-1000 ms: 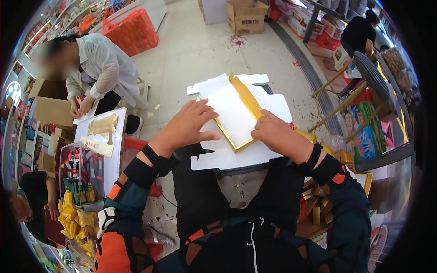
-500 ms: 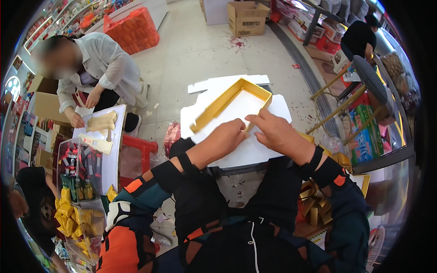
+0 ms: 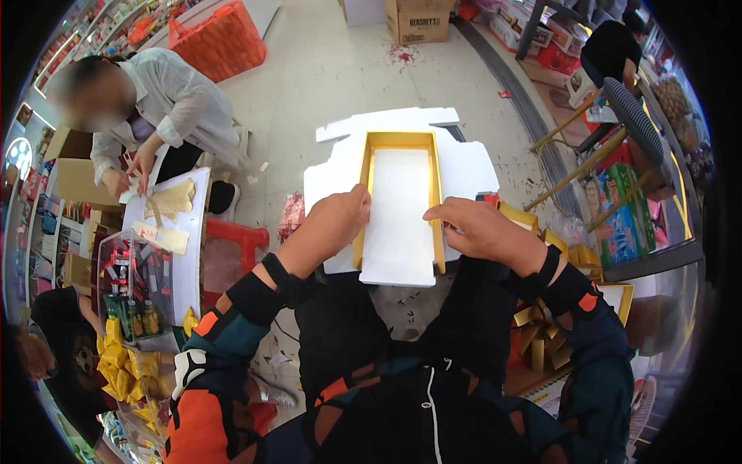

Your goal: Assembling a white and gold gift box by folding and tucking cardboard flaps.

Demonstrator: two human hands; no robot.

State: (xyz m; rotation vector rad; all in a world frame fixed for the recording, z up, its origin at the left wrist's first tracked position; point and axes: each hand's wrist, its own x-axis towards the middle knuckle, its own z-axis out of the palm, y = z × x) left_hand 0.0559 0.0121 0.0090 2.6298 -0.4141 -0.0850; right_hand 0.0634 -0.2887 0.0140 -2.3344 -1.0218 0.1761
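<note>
A long gold cardboard tray [image 3: 399, 140] lies lengthwise before me on white foam-like boards [image 3: 328, 174]. Its gold walls stand on the far end and both long sides, around a white middle; at the near end no gold wall shows. My left hand [image 3: 338, 219] is closed on the left wall, its fingertips partly hidden. Against the right wall, my right hand [image 3: 481, 232] has its fingers bent, the index tip reaching over the inner side.
Folded gold pieces [image 3: 533, 340] lie low on my right, near a metal-legged chair [image 3: 576, 172]. To the left are a red stool [image 3: 246, 232], a clear bin [image 3: 127, 290] and a co-worker [image 3: 166, 108] at a white board. A brown carton [image 3: 417, 23] stands far ahead.
The gold tray has turned from slanted to straight ahead of me. My left hand has moved left to its left wall; my right hand is now at the right wall.
</note>
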